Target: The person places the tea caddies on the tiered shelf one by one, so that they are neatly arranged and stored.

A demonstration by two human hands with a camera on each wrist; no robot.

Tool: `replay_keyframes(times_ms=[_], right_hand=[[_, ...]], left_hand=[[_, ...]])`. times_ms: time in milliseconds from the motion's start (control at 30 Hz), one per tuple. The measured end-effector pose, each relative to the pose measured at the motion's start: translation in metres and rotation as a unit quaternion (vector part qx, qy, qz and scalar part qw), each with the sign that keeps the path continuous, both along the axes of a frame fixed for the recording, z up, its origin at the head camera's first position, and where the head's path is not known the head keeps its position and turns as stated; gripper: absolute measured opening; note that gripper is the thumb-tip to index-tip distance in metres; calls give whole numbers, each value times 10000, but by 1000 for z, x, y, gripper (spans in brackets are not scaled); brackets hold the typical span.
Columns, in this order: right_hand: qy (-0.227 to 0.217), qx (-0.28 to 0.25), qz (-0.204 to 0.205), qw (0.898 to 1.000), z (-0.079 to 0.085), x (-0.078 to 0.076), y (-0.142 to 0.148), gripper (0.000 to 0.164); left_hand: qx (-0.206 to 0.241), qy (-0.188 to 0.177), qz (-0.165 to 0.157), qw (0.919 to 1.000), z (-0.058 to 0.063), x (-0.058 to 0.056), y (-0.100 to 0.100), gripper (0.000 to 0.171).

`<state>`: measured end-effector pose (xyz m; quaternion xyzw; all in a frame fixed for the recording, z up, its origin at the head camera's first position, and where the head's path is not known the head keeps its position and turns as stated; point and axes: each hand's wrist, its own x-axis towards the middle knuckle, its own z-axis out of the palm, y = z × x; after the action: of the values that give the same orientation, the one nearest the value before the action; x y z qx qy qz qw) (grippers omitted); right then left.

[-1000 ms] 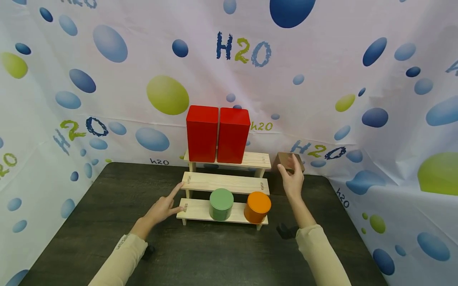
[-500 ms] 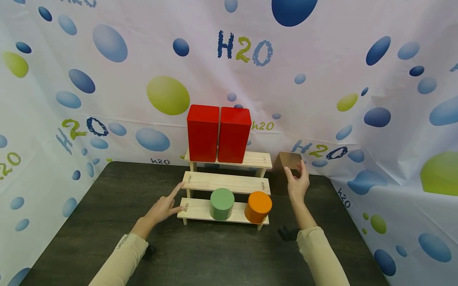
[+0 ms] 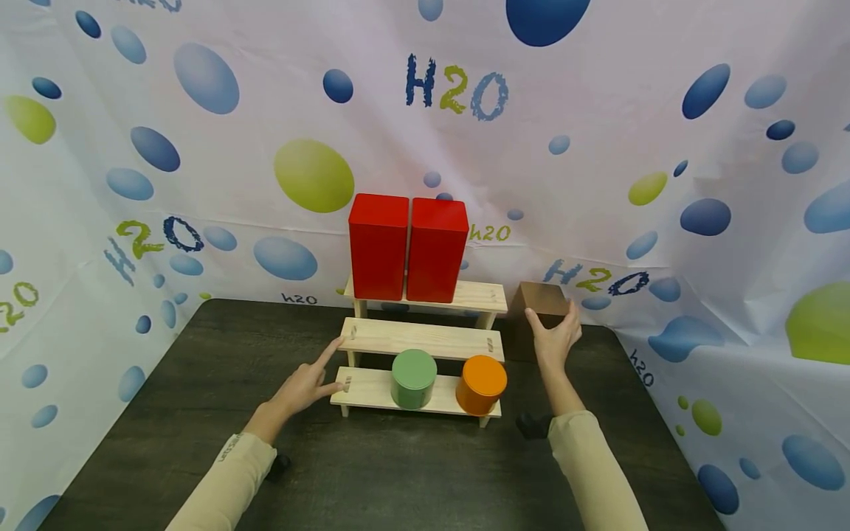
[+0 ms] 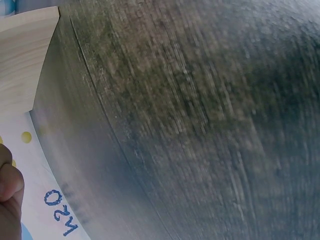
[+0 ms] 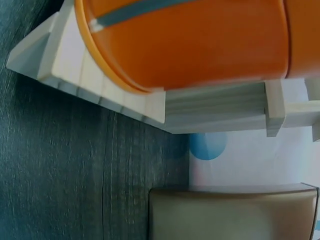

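Observation:
A pale wooden three-step shelf stands on the dark table. My left hand is at its left end, index finger extended to the middle step and thumb to the lowest step. My right hand is raised in front of a brown box right of the shelf. Its thumb and fingers are spread apart before the box; whether they touch it cannot be seen. The right wrist view shows the box at the bottom, without the hand. Curled fingers show at the left wrist view's edge.
Two red boxes stand side by side on the top step. On the lowest step are a green canister and an orange canister, also large in the right wrist view. A patterned "H2O" sheet hangs behind the table.
My right hand has moved right and slightly down, from over the brown box's top to in front of it. My left hand stays at the shelf's left end. The box has not visibly moved.

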<state>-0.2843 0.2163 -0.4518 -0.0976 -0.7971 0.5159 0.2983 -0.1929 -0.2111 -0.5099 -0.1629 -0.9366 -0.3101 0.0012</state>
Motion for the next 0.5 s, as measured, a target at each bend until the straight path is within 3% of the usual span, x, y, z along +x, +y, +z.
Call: replay_keyframes(times_ms=[500], right_hand=[[-801,-528,105,9953,-11,-8,0,108]], left_hand=[[-25,-38,-4,10000,-1,-1,-1,89]])
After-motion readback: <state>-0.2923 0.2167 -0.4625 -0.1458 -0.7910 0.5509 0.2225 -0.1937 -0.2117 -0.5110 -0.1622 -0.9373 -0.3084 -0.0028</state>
